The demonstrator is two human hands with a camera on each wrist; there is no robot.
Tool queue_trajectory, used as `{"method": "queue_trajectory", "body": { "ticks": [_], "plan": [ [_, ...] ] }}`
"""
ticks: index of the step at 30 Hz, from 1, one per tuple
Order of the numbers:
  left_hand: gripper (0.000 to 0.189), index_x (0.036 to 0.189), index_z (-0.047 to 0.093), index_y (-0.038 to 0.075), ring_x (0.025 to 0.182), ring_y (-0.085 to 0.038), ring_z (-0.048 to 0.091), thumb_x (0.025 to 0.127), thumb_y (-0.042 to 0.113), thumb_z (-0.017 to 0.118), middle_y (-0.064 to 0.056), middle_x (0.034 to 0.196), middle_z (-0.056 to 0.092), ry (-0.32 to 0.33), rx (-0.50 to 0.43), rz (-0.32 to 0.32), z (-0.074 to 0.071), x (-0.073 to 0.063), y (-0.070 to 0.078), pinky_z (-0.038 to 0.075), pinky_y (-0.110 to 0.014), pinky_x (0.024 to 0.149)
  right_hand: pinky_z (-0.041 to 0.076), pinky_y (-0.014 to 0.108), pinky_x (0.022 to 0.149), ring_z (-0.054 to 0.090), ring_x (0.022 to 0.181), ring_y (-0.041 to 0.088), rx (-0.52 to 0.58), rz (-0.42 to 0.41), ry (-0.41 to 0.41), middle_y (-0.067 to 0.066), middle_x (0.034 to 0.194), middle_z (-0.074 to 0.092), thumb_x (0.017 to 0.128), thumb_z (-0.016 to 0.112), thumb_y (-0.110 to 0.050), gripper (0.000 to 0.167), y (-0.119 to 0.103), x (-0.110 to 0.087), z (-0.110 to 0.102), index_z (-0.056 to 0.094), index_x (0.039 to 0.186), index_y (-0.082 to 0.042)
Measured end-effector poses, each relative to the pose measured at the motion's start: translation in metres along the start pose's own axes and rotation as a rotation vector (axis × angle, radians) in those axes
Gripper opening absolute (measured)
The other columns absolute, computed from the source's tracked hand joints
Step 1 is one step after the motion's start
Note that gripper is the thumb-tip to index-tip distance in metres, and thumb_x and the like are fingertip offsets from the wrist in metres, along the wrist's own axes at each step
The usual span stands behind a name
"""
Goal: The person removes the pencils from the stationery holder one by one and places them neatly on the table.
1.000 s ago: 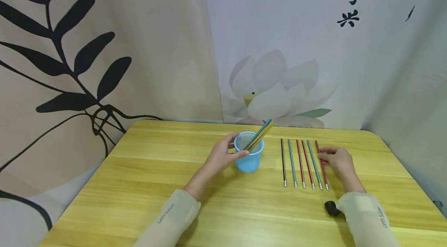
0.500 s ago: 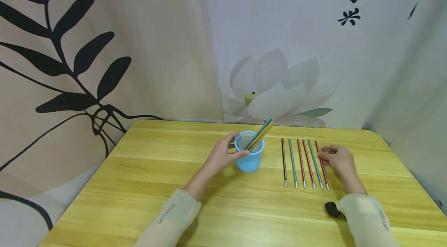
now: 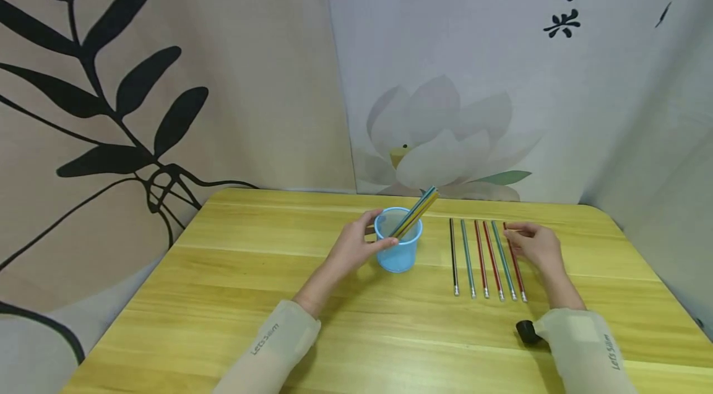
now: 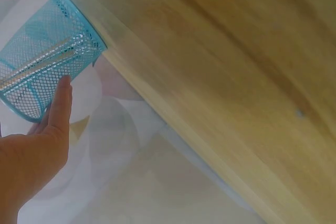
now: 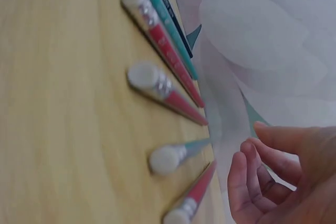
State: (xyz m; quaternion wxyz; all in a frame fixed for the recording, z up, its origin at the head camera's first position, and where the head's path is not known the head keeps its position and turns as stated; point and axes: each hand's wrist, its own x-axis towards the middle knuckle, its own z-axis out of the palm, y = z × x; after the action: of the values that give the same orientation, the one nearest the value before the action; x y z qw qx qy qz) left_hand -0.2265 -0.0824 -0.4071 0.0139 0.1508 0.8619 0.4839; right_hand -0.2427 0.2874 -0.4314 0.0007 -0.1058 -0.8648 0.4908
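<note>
My left hand [image 3: 353, 245] grips a light-blue mesh pencil cup [image 3: 397, 260], thumb at its near rim. Several blue and yellow pencils [image 3: 416, 213] lean to the right inside it. In the left wrist view the mesh cup [image 4: 58, 51] shows pencils through its side. My right hand [image 3: 539, 248] is at the far end of the rightmost red pencil [image 3: 518, 273], its fingers loosely bent. The right wrist view shows that hand [image 5: 283, 177] beside the red pencil's [image 5: 199, 187] tip, with no pencil between thumb and fingers.
Left of that pencil lie a teal pencil [image 3: 504, 262], two red pencils, another teal pencil [image 3: 468, 258] and a black pencil [image 3: 453, 258], side by side with erasers toward me. A black object [image 3: 527, 332] is at the right sleeve. A printed backdrop [image 3: 445, 41] stands behind the wooden table [image 3: 390, 332].
My right hand has slid up from the middle of the rightmost red pencil toward its far end. The left hand and cup stay in place.
</note>
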Motion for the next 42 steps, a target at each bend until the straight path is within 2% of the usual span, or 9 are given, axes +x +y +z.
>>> {"method": "queue_trajectory", "body": {
  "ticks": [6, 11, 17, 22, 31, 42],
  "plan": [
    [0.074, 0.147, 0.044, 0.005, 0.127, -0.038, 0.060, 0.087, 0.033, 0.077, -0.018, 0.145, 0.055, 0.001, 0.001, -0.002, 0.000, 0.000, 0.000, 0.053, -0.051, 0.104, 0.061, 0.021, 0.064, 0.066, 0.069, 0.002, 0.013, -0.013, 0.018, -0.001, 0.091, 0.069, 0.099, 0.062, -0.021, 0.043, -0.011, 0.000, 0.009, 0.059, 0.131, 0.007],
    [0.074, 0.148, 0.043, 0.006, 0.128, -0.037, 0.059, 0.088, 0.032, 0.077, -0.017, 0.145, 0.055, -0.002, 0.001, -0.011, 0.001, 0.000, 0.001, 0.053, -0.051, 0.104, 0.062, 0.020, 0.070, 0.065, 0.075, 0.001, 0.018, -0.037, 0.011, 0.002, 0.100, 0.065, 0.100, 0.061, -0.021, 0.043, -0.023, -0.005, 0.015, 0.058, 0.132, 0.007],
    [0.074, 0.148, 0.044, 0.005, 0.128, -0.038, 0.059, 0.088, 0.033, 0.077, -0.018, 0.145, 0.055, -0.003, -0.007, -0.008, 0.001, 0.001, 0.001, 0.053, -0.051, 0.104, 0.063, 0.022, 0.074, 0.066, 0.077, 0.001, 0.052, -0.074, -0.005, -0.002, 0.097, 0.067, 0.100, 0.061, -0.021, 0.043, -0.038, -0.009, 0.022, 0.058, 0.132, 0.006],
    [0.073, 0.147, 0.044, 0.005, 0.127, -0.038, 0.060, 0.088, 0.033, 0.077, -0.018, 0.145, 0.055, -0.001, -0.001, 0.004, 0.001, 0.002, -0.001, 0.053, -0.050, 0.104, 0.063, 0.023, 0.075, 0.065, 0.077, 0.000, 0.045, -0.092, -0.004, 0.004, 0.103, 0.068, 0.099, 0.062, -0.022, 0.041, -0.049, -0.012, 0.030, 0.060, 0.131, 0.004],
    [0.074, 0.147, 0.045, 0.006, 0.127, -0.037, 0.060, 0.087, 0.035, 0.077, -0.017, 0.145, 0.055, 0.000, 0.004, -0.002, 0.001, 0.003, -0.004, 0.054, -0.049, 0.103, 0.063, 0.024, 0.076, 0.065, 0.079, 0.005, 0.075, -0.134, -0.031, -0.002, 0.095, 0.066, 0.099, 0.062, -0.020, 0.039, -0.067, -0.017, 0.044, 0.061, 0.130, 0.004],
    [0.073, 0.146, 0.045, 0.005, 0.127, -0.038, 0.060, 0.087, 0.033, 0.078, -0.018, 0.144, 0.056, 0.004, -0.019, 0.002, 0.000, 0.002, -0.003, 0.054, -0.051, 0.102, 0.062, 0.024, 0.079, 0.062, 0.082, 0.003, 0.112, -0.149, -0.077, 0.008, 0.108, 0.066, 0.099, 0.062, -0.024, 0.040, -0.083, -0.022, 0.060, 0.061, 0.130, 0.001]
  ]
}}
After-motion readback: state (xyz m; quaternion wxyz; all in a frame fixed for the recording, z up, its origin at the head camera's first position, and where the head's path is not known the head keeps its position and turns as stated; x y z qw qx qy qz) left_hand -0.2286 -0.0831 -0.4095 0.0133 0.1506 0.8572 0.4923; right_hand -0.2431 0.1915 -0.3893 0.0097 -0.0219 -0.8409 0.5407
